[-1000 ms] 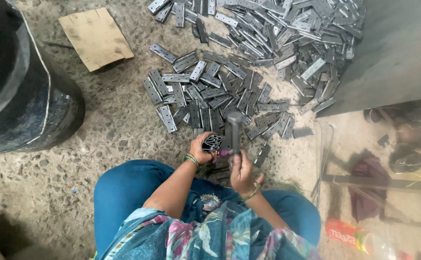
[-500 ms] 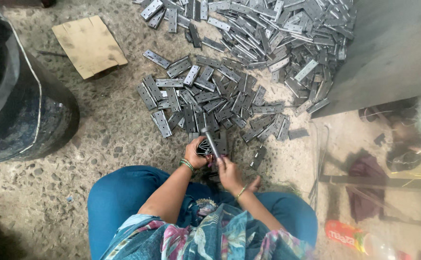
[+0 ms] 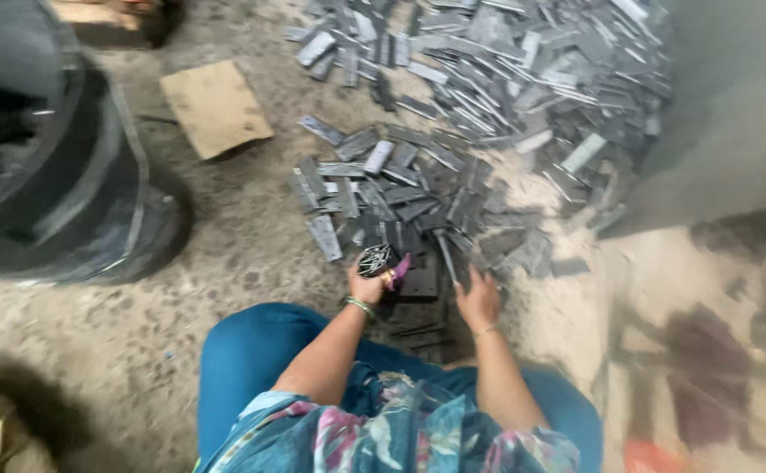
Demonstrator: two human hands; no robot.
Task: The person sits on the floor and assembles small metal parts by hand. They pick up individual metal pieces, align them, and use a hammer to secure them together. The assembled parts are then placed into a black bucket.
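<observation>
L hand (image 3: 367, 285) is closed round a small dark bundle of thin metal pins (image 3: 373, 259) w/ a pink-purple bit beside the fingers. R hand (image 3: 478, 298) has moved off that bundle since 0.5 s ago, when both hands met on 1 piece, and now rests fingers-down on the near edge of the heap of flat grey metal strips (image 3: 453, 131); its grip can't be told thru blur. A dark flat block (image 3: 418, 285) lies between the hands. Further out: brown cardboard scrap (image 3: 215, 107), big black drum (image 3: 50, 175), speckled concrete floor (image 3: 251, 254).
</observation>
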